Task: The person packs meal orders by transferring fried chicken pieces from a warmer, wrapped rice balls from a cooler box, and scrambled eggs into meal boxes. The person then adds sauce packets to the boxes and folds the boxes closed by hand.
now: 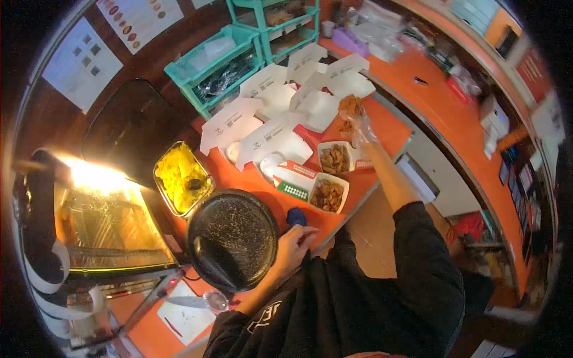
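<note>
My right hand (363,132), in a clear plastic glove, is closed on a piece of brown fried chicken (350,107) beside the open white boxes. My left hand (295,246) is curled at the table's near edge, beside the black round pan (233,235) and a small dark blue thing (295,216); what it holds, if anything, is hidden. Two paper boxes of brown food pieces stand between my hands: one box (334,159) near my right forearm, the other box (327,196) closer to me. Several white lidded boxes (277,149) stand open behind them.
A metal tray of yellow food (179,179) sits left of the boxes, by a lit glass warmer (107,221). Green plastic baskets (215,68) are stacked at the back. Lower left, a knife (186,301) lies on a white board (184,319). An orange counter (441,101) runs along the right.
</note>
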Action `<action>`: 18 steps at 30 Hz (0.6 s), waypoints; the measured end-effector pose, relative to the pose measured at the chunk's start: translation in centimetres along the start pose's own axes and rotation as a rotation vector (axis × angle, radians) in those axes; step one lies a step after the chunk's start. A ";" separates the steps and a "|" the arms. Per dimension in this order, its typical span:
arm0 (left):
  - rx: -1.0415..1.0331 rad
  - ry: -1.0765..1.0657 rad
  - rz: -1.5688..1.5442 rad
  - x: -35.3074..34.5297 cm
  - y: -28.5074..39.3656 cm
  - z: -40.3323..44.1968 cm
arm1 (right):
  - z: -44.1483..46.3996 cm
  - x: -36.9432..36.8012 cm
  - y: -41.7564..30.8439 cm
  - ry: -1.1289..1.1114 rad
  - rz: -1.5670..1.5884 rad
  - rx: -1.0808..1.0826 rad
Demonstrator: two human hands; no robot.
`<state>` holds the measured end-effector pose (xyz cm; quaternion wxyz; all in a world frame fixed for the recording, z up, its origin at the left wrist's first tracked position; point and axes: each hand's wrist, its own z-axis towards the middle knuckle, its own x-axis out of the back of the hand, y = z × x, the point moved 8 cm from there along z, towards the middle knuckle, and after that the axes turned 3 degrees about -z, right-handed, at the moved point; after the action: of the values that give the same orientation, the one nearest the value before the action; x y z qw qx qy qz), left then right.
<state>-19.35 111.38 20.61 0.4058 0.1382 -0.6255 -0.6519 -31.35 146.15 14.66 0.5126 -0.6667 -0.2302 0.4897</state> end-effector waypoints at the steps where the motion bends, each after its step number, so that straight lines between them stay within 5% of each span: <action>1: 0.012 0.066 -0.008 0.1 -0.8 0.9 | 2.3 0.1 -0.3 0.008 -0.260 0.019; 2: 0.066 0.126 0.043 0.4 -0.8 2.0 | 3.3 -0.9 0.0 -0.021 -0.255 -0.012; 5: 0.219 0.221 0.103 -0.8 -3.4 4.2 | 9.9 -0.8 -0.6 0.096 -1.155 0.134; 9: 0.380 0.354 0.057 -3.2 -4.1 7.7 | 15.2 1.8 4.7 0.053 -1.120 0.163; 12: 0.469 0.327 0.021 -5.7 -5.1 9.4 | 13.9 2.6 2.2 0.114 -0.663 0.046; 13: 0.507 0.324 0.034 -6.1 -5.6 9.6 | 13.7 3.5 -0.9 0.144 -0.484 0.309; 15: 0.523 0.360 0.036 -6.5 -6.3 9.5 | 13.6 5.1 -6.7 0.219 -0.837 0.397; 16: 0.545 0.348 0.074 -6.3 -5.8 9.7 | 14.3 6.6 -8.3 0.254 -1.366 0.201; 18: 0.575 0.406 0.058 -6.0 -6.1 9.5 | 16.9 9.5 -7.9 0.302 -1.541 0.316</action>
<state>-24.25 121.60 14.71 0.4846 0.3558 -0.6937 -0.3966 -40.91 164.49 17.99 0.8205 -0.2989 -0.4821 -0.0706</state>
